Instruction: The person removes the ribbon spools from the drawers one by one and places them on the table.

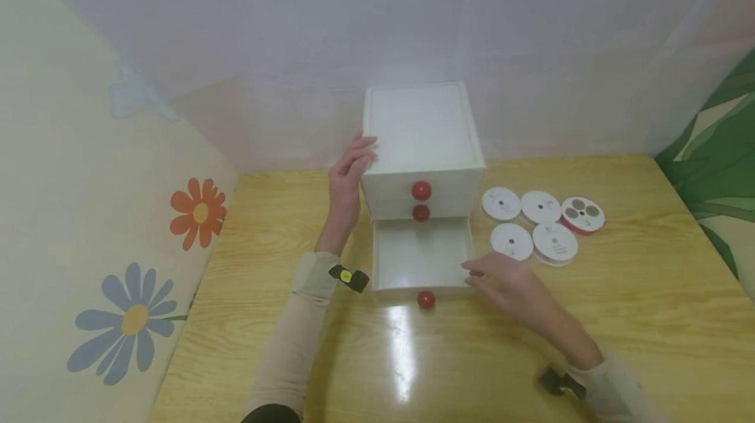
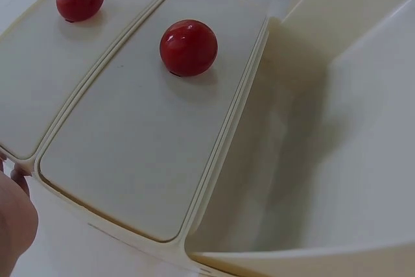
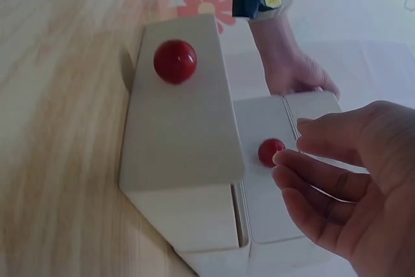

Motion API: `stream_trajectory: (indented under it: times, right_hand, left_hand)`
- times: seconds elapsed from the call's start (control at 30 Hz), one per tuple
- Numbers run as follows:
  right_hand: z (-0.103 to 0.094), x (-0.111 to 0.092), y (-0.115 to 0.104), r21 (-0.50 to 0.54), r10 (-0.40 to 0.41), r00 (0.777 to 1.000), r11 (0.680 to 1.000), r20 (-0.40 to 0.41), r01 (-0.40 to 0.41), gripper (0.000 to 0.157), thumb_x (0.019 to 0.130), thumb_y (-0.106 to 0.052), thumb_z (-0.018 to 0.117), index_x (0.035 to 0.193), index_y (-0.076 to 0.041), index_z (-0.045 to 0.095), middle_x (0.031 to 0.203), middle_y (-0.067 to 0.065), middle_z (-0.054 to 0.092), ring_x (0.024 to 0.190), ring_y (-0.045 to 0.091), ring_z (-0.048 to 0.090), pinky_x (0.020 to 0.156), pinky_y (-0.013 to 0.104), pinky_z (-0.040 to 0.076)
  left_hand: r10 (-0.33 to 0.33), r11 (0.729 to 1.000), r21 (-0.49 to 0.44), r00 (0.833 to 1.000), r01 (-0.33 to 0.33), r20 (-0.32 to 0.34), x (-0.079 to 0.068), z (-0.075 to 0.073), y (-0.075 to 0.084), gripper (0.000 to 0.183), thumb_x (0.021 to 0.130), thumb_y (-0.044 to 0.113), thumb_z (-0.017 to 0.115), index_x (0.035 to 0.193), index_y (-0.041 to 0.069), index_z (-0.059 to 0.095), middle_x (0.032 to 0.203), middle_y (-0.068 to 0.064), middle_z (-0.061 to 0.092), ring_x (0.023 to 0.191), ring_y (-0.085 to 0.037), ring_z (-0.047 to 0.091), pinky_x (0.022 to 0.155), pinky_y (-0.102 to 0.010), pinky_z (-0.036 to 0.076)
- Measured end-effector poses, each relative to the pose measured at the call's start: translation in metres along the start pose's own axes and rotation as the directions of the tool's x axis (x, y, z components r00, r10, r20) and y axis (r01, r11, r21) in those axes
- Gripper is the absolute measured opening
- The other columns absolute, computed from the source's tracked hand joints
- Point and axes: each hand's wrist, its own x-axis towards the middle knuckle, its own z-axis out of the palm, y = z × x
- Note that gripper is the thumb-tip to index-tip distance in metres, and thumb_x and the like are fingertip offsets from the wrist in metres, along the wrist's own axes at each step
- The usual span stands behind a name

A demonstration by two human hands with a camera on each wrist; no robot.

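A small white drawer cabinet (image 1: 420, 124) with red round knobs stands on the table. Its bottom drawer (image 1: 421, 252) is pulled out, and no items show inside it. My left hand (image 1: 348, 174) rests against the cabinet's upper left side, fingertips at the top edge; only part of that hand shows in the left wrist view. Over the right front corner of the drawer hovers my right hand (image 1: 513, 285), its fingers loosely bent with nothing between them. In the right wrist view, the right hand (image 3: 353, 180) appears apart from the drawer front (image 3: 181, 121) and its red knob (image 3: 175, 61).
To the right of the cabinet lie several white ribbon-like spools (image 1: 511, 241), one with a pink-red rim (image 1: 582, 214). The wooden table (image 1: 283, 213) meets a pale curtain-like backdrop (image 1: 307, 82) behind. A flower-patterned wall (image 1: 59, 180) borders the left side.
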Motion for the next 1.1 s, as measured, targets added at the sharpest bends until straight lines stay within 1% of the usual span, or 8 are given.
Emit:
stream_trajectory:
  times: [0.1, 0.27, 0.4, 0.5, 0.63, 0.83, 0.97, 1.1]
  right_hand:
    - [0.008, 0.001, -0.005, 0.015, -0.049, 0.999, 0.999, 0.002, 0.049, 0.03, 0.077, 0.002, 0.078, 0.106, -0.003, 0.075, 0.094, 0.007, 0.075, 0.081, 0.018, 0.07, 0.07, 0.031, 0.063]
    - [0.024, 0.001, -0.01, 0.023, -0.114, 0.993, 0.993, 0.015, 0.113, 0.029, 0.076, 0.001, 0.077, 0.104, -0.004, 0.075, 0.09, 0.006, 0.075, 0.077, 0.016, 0.071, 0.068, 0.028, 0.062]
    - [0.036, -0.001, -0.013, 0.028, -0.141, 0.989, 0.99, 0.053, 0.14, 0.028, 0.077, 0.001, 0.077, 0.105, -0.005, 0.075, 0.089, 0.006, 0.076, 0.071, 0.013, 0.071, 0.064, 0.02, 0.059]
    - [0.041, -0.003, -0.015, 0.031, -0.139, 0.987, 0.99, 0.083, 0.137, 0.031, 0.077, 0.0, 0.078, 0.108, -0.005, 0.075, 0.087, 0.006, 0.077, 0.067, 0.011, 0.07, 0.06, 0.017, 0.057]
    - [0.048, -0.005, -0.016, 0.024, -0.128, 0.986, 0.992, 0.111, 0.126, 0.035, 0.077, 0.001, 0.079, 0.111, -0.005, 0.074, 0.091, 0.007, 0.078, 0.07, 0.013, 0.072, 0.061, 0.02, 0.059]
    - [0.058, -0.009, -0.018, 0.013, -0.119, 0.981, 0.993, 0.153, 0.118, 0.031, 0.081, -0.001, 0.077, 0.112, -0.004, 0.074, 0.101, 0.008, 0.078, 0.083, 0.018, 0.076, 0.072, 0.027, 0.063]
    - [0.063, -0.01, -0.018, 0.002, -0.094, 0.98, 0.995, 0.177, 0.095, 0.03, 0.084, -0.003, 0.076, 0.113, -0.004, 0.074, 0.104, 0.008, 0.078, 0.089, 0.02, 0.076, 0.077, 0.031, 0.064]
    - [0.066, -0.01, -0.018, -0.021, -0.068, 0.977, 0.997, 0.201, 0.074, 0.029, 0.085, -0.005, 0.076, 0.114, -0.004, 0.073, 0.105, 0.009, 0.078, 0.091, 0.021, 0.076, 0.079, 0.033, 0.064]
  left_hand:
    - [0.002, 1.0, 0.0, 1.0, -0.002, 0.003, 0.0, 0.0, 0.0, 0.021, 0.093, 0.013, 0.062, 0.089, 0.029, 0.075, 0.122, 0.009, 0.072, 0.149, -0.018, 0.039, 0.126, -0.031, 0.024]
    - [-0.008, 1.0, 0.007, 1.0, 0.008, 0.005, 0.0, 0.0, 0.001, 0.02, 0.093, 0.013, 0.062, 0.089, 0.028, 0.075, 0.124, 0.006, 0.071, 0.149, -0.017, 0.04, 0.126, -0.031, 0.024]
    - [-0.016, 1.0, 0.012, 1.0, 0.016, 0.002, 0.0, 0.0, 0.002, 0.019, 0.092, 0.014, 0.062, 0.088, 0.027, 0.075, 0.125, 0.003, 0.071, 0.148, -0.016, 0.04, 0.126, -0.031, 0.024]
    - [-0.009, 1.0, 0.016, 1.0, 0.009, 0.005, -0.001, 0.0, 0.002, 0.02, 0.093, 0.013, 0.062, 0.088, 0.028, 0.075, 0.126, 0.002, 0.071, 0.148, -0.016, 0.04, 0.125, -0.03, 0.025]
    - [-0.002, 1.0, 0.021, 1.0, 0.002, 0.007, -0.001, 0.0, 0.001, 0.023, 0.094, 0.012, 0.061, 0.088, 0.028, 0.075, 0.126, 0.003, 0.071, 0.148, -0.016, 0.04, 0.125, -0.031, 0.025]
    - [-0.003, 1.0, 0.012, 1.0, 0.003, 0.008, -0.001, 0.0, 0.001, 0.024, 0.094, 0.01, 0.061, 0.089, 0.028, 0.075, 0.124, 0.006, 0.071, 0.148, -0.016, 0.04, 0.125, -0.03, 0.025]
    - [-0.011, 1.0, 0.015, 1.0, 0.011, 0.004, -0.001, 0.0, 0.003, 0.023, 0.094, 0.01, 0.061, 0.088, 0.028, 0.075, 0.124, 0.005, 0.071, 0.148, -0.016, 0.04, 0.125, -0.03, 0.025]
    - [-0.021, 0.999, 0.03, 1.0, 0.021, -0.002, -0.002, 0.001, 0.004, 0.023, 0.094, 0.01, 0.061, 0.088, 0.028, 0.075, 0.126, 0.002, 0.071, 0.148, -0.015, 0.041, 0.125, -0.029, 0.025]
